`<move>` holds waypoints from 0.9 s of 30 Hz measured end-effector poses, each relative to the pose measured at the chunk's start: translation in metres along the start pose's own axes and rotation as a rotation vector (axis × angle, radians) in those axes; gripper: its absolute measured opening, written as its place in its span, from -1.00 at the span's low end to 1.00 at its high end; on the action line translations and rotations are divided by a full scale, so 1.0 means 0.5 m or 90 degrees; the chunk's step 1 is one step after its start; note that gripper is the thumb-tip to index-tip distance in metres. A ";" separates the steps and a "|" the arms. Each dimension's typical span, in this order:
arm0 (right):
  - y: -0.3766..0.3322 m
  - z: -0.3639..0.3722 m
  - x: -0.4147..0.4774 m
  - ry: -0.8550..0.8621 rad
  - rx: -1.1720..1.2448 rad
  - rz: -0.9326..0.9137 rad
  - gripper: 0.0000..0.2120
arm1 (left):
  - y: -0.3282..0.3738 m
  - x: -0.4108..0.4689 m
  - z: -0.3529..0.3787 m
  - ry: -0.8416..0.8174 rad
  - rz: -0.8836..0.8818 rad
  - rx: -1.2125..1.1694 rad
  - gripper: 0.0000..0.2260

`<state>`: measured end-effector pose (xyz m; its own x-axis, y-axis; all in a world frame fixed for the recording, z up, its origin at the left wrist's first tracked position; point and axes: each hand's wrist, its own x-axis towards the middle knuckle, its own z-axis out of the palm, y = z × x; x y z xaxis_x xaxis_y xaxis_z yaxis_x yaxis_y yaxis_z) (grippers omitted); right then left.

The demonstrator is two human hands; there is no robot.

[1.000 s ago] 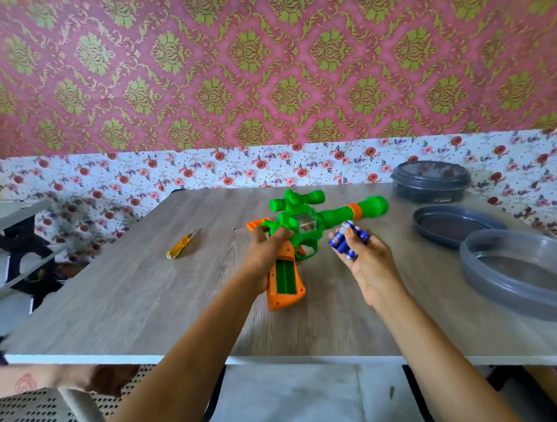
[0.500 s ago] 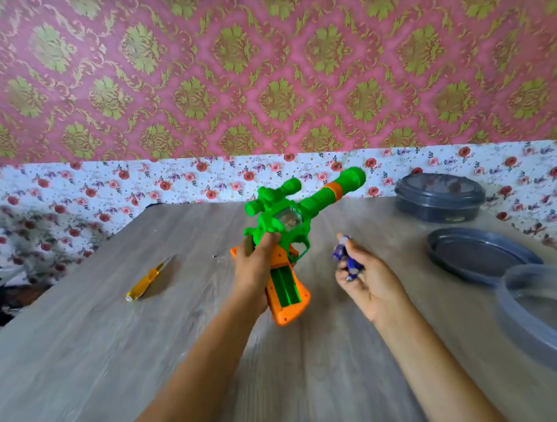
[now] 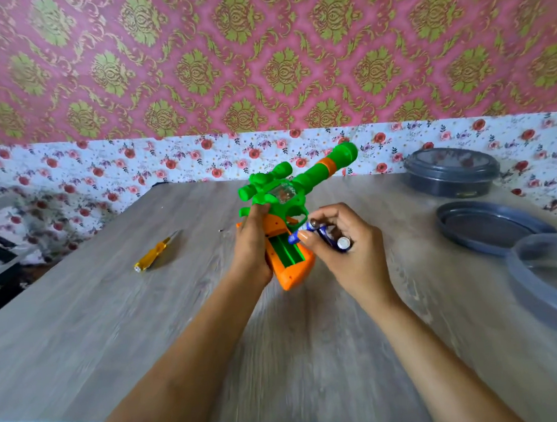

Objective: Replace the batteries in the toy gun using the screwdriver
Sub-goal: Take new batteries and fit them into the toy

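The green and orange toy gun (image 3: 297,189) is held above the table's middle, barrel pointing up and to the right. My left hand (image 3: 253,245) grips its orange handle from the left. The handle's battery bay (image 3: 286,249) is open and shows a green inside. My right hand (image 3: 345,242) holds several blue batteries (image 3: 325,235) and pinches one at the bay's upper end. A yellow-handled screwdriver (image 3: 153,252) lies on the table to the left, apart from both hands.
A wooden table (image 3: 146,319) stands against a floral wall. At the right are a dark lidded container (image 3: 452,172), a dark lid (image 3: 489,225) and a clear round container (image 3: 552,274). A tiny screw-like speck (image 3: 221,230) lies left of the gun.
My right hand has moved left with the batteries, up to the open bay in the handle. The gun has been lifted and tilted, barrel higher. The view has moved closer.
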<state>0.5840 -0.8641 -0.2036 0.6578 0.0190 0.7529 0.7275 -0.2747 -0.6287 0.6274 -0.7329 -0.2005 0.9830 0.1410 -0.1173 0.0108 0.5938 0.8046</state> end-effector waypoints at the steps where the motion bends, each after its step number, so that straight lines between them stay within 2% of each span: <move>1: -0.003 0.002 -0.002 -0.001 -0.015 -0.022 -0.82 | 0.002 0.001 -0.002 0.000 -0.004 0.000 -0.61; 4: -0.007 0.005 -0.003 0.006 -0.033 -0.060 -0.78 | 0.004 0.007 -0.005 0.008 -0.002 0.008 -0.59; 8: -0.007 0.015 -0.009 -0.010 -0.107 -0.136 -0.82 | 0.000 0.004 -0.002 0.053 0.018 0.015 -0.38; 13: -0.002 0.029 -0.016 -0.030 -0.203 -0.240 -0.83 | -0.001 0.009 -0.002 0.059 0.035 -0.023 -0.55; 18: -0.006 0.020 -0.009 -0.067 -0.220 -0.222 -0.79 | 0.000 0.007 -0.004 0.080 0.031 -0.023 -0.60; 27: -0.021 0.014 -0.016 -0.090 -0.110 -0.101 -0.87 | 0.003 0.013 -0.012 0.066 0.028 -0.062 -0.61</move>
<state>0.5727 -0.8549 -0.2043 0.5674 0.2064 0.7971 0.7879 -0.4174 -0.4528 0.6330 -0.7265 -0.2035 0.9580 0.2465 -0.1465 -0.0544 0.6580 0.7510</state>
